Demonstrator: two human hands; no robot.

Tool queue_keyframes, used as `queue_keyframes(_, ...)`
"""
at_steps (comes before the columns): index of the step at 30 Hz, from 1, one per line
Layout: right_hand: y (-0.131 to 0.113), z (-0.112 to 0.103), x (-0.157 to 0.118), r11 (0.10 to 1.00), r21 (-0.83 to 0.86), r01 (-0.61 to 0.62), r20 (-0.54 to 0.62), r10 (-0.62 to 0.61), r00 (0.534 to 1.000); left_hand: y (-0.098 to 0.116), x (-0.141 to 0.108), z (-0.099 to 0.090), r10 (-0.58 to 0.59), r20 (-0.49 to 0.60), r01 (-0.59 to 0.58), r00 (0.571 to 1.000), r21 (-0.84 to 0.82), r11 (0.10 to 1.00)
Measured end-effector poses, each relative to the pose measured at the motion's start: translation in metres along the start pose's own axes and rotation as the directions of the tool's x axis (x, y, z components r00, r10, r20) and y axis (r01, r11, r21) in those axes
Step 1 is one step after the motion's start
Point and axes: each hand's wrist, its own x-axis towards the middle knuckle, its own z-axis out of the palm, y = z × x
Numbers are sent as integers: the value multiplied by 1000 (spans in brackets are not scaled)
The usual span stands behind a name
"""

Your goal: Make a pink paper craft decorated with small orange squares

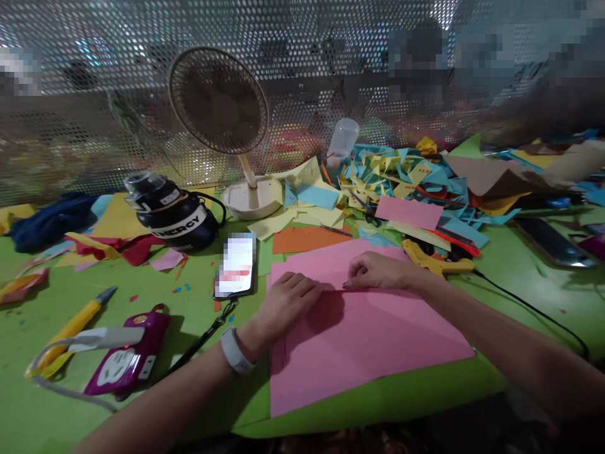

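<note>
A large pink paper sheet [378,340] lies on the green table in front of me, with a straight edge or fold running across it under both hands. My left hand [293,301], a pale band on its wrist, rests flat on the pink paper with its fingers stretched to the right. Just right of it, my right hand [373,271] has its fingers curled together, with the fingertips down at that straight line. Whatever lies between those fingertips, if anything, is too small to make out.
Left stand a phone [236,265], a dark bottle [174,214], a purple device [130,353] and a yellow-handled cutter [75,325]. Behind are a fan [218,101] and heaped paper scraps [401,170]. A yellow corded tool [432,261] lies near my right forearm; another phone [553,241] is farther right.
</note>
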Motion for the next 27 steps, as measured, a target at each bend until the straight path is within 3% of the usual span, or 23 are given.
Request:
queue_keyframes(3,-4,11,-10,964,-256,72,-176,-120,977,1,0,1,-6,-4,6,1000,24,1000)
queue_keyframes(7,0,34,-23,797,-562,222,-215,-399,891,2,0,2,-34,-28,33,999,-11,999)
queue_keyframes(10,5,48,-28,685,-701,197,-208,-462,862,2,-1,3,-49,-34,48,998,-45,998)
queue_keyframes(14,8,53,-30,625,-763,167,-222,-496,840,2,-2,3,-111,-36,106,993,-126,986)
queue_keyframes(18,8,52,-30,642,-746,179,-234,-504,831,0,-3,8,-210,-37,195,977,-244,950)
queue_keyframes(23,6,51,-28,784,-607,129,-336,-400,853,-5,-1,10,-369,-3,336,929,-406,850)
queue_keyframes(27,5,48,-23,852,-521,51,-385,-287,877,1,2,3,-426,49,417,904,-329,847)
